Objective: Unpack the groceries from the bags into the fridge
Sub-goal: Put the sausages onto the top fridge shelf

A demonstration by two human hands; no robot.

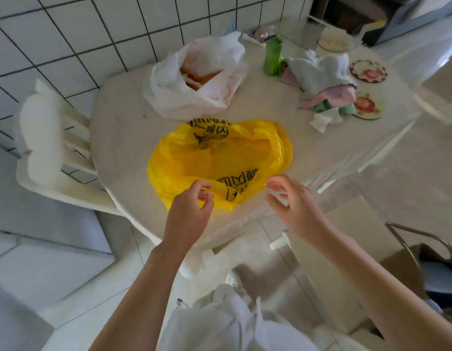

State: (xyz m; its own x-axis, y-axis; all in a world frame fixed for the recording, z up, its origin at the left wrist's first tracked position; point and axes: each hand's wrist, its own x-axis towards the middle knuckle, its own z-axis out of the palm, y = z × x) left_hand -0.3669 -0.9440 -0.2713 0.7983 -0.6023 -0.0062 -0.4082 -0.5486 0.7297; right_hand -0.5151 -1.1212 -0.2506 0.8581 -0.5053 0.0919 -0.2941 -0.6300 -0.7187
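Observation:
A yellow plastic bag [220, 158] with black print lies collapsed and open-mouthed on the white table [123, 127], and I see nothing inside it. Behind it stands a white plastic bag [174, 82] with orange-coloured goods showing in its mouth. My left hand [188, 211] hovers at the yellow bag's near edge, fingers loosely curled, holding nothing. My right hand [290, 201] hangs just right of the same edge, fingers spread and relaxed, apart from the bag.
A green bottle [272, 55], crumpled cloths [321, 79], flowered coasters [368, 72] and a jar [334, 41] crowd the table's far right. A white chair [50, 138] stands at the left, another chair [326, 244] at the right. A brown box [402, 269] sits on the floor.

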